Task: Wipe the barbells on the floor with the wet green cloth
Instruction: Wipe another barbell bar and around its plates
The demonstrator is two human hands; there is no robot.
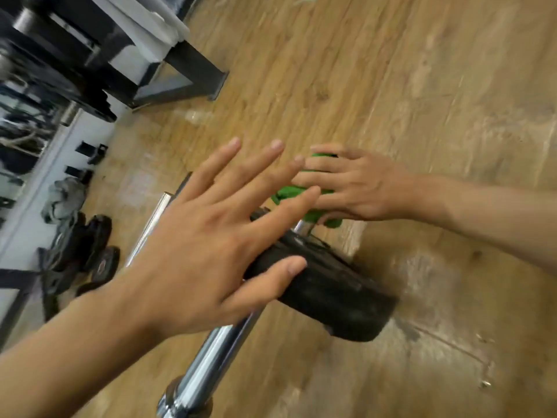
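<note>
A chrome barbell [211, 360] lies on the wooden floor, running from the bottom middle up towards the centre. A black weight plate [331, 294] sits on it. My right hand [358, 185] grips the green cloth [319, 217] bunched on the bar just beyond the plate; most of the cloth is hidden under the fingers. My left hand [211, 242] hovers over the bar near the plate with its fingers spread and straight, holding nothing. A second chrome bar end [156, 212] shows behind the left hand.
Dark rack frames and a steel foot [208, 76] stand at the upper left. Black plates and dumbbells [90, 254] and a grey rag [64, 197] lie by the white wall at left. Wooden floor [422, 86] spreads to the right.
</note>
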